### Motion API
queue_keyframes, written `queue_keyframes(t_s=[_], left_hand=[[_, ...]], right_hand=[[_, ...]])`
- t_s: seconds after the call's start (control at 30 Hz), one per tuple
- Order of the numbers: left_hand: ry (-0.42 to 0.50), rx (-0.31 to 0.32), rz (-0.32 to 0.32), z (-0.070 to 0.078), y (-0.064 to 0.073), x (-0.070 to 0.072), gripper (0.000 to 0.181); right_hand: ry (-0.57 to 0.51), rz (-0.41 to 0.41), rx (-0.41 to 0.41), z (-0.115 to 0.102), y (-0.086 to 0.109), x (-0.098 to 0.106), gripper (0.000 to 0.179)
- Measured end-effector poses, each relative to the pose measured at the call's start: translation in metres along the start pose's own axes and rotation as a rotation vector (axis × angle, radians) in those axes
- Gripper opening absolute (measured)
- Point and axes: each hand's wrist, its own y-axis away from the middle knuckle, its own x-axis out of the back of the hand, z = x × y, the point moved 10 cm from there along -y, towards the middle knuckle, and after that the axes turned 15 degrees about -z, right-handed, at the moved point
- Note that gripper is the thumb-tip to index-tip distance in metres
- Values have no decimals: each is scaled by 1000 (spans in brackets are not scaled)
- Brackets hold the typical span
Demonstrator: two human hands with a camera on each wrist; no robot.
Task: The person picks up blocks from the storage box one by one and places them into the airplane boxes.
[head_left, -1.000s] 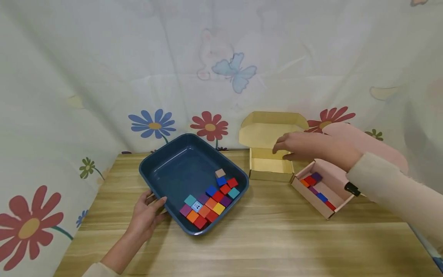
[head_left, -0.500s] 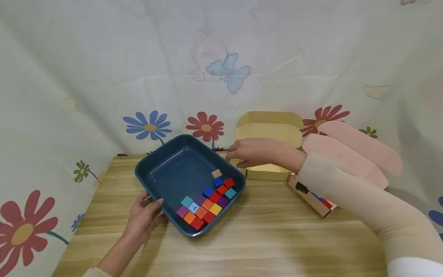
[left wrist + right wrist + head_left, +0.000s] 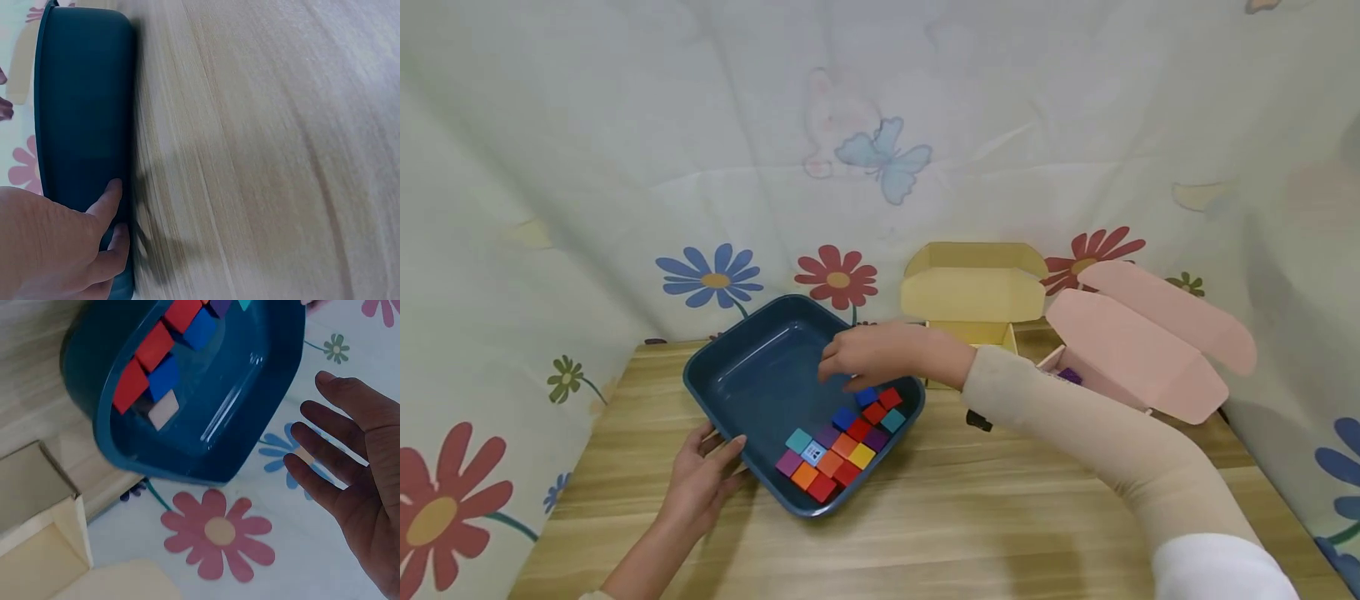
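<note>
A dark blue tray (image 3: pixel 767 375) stands at a slant on the table, with several coloured cubes (image 3: pixel 842 446) gathered in its near right part. My left hand (image 3: pixel 700 479) holds the tray's left side; in the left wrist view the fingers (image 3: pixel 109 253) lie against its outer wall, low near the table. Over the tray hovers my right hand (image 3: pixel 876 354), fingers spread and loosely bent. Nothing shows in its palm in the right wrist view. A pale wooden cube (image 3: pixel 164 410) sits beside a blue cube (image 3: pixel 164 378) there; the right hand hides it in the head view.
An open yellow cardboard box (image 3: pixel 973 292) stands behind the right forearm. Farther right is an open pink box (image 3: pixel 1138 354) with a purple cube (image 3: pixel 1070 375) showing; the right sleeve (image 3: pixel 1075 417) covers much of it. A flowered curtain (image 3: pixel 760 167) hangs behind the table (image 3: pixel 940 517).
My right hand has moved left, from above the yellow box to over the tray. The left hand stays on the tray's side. The head view has shifted slightly.
</note>
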Motion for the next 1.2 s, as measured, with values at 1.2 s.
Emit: queue_keyframes(t_s=[1.2], left_hand=[[4,17,-8,0,-1,0,81]], right_hand=[[-239,-381,85,-33,-132,-56,59]])
